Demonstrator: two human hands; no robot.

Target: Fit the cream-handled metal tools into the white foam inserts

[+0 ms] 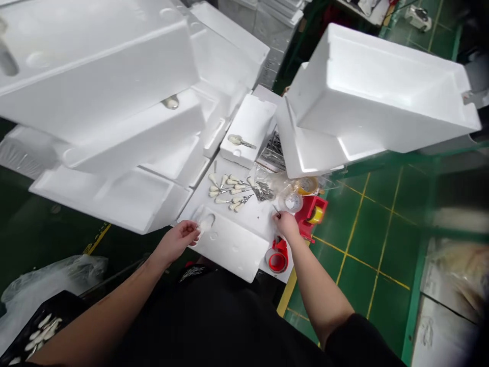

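Your right hand [286, 224] is pinching a metal piece [276, 209], your left hand [184, 237] a white piece [205, 224] at the slab's [237, 251] ten o'clock.

On the flat white tabletop [250, 218], cream-handled metal pieces [237, 186] lie behind a white rectangular foam slab [233, 244]. Open white foam boxes [126, 199] stand left; right of the slab sits a red plastic tape dispenser [281, 246] (a clear round tape roll [287, 202] farther behind).

Looked forward and steeply down from the head, over the shirt [214, 326], at the left hand [182, 237] and right hand [287, 224]; sat close above the table [264, 212], yet took in floor [376, 219] to the right.
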